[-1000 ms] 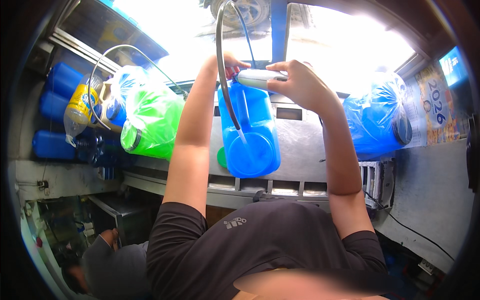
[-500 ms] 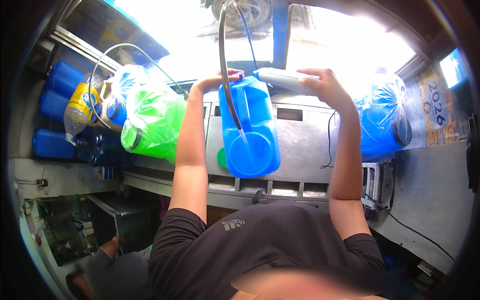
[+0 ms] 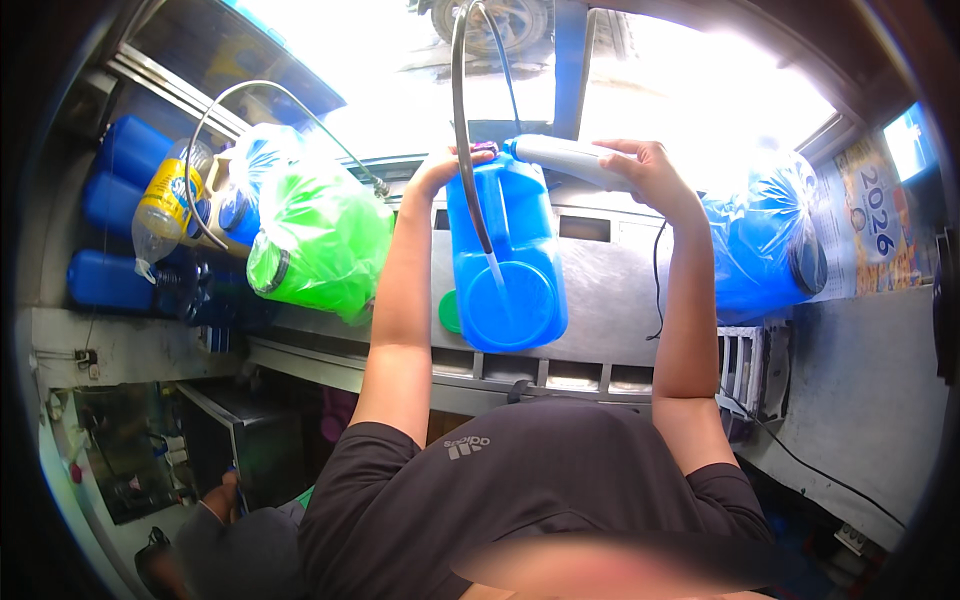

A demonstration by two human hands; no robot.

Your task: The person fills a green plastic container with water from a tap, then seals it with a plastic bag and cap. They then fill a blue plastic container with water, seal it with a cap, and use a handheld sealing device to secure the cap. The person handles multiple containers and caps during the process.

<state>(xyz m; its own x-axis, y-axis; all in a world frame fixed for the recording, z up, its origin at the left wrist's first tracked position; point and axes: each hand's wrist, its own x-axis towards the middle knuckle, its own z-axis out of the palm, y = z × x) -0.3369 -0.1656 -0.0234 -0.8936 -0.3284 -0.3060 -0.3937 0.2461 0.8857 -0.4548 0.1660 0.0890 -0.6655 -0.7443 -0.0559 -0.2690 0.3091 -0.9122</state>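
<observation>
A blue water jug (image 3: 508, 230) with a round blue cap low on its front stands on the metal counter. My left hand (image 3: 440, 168) is closed at the jug's upper left, its fingertips partly hidden behind a hose; a small dark purple thing shows by them. A pale grey, tube-shaped tool (image 3: 565, 158) is gripped in my right hand (image 3: 650, 175), its narrow end against the small blue spout at the jug's top. The grey hose (image 3: 461, 120) arches down in front of the jug and ends in a clear tip.
Green-looking bagged jug (image 3: 325, 235) stands left, another bagged blue jug (image 3: 765, 235) right. A plastic bottle with a yellow label (image 3: 165, 200) hangs at far left, near blue containers (image 3: 110, 280). A black cord (image 3: 657, 285) droops on the counter (image 3: 620, 270). Another person's hand (image 3: 222, 495) shows lower left.
The view has shifted slightly, so the jug sits a little farther right in it. My left hand has edged inward at the jug's top; my right hand keeps the tool at the spout.
</observation>
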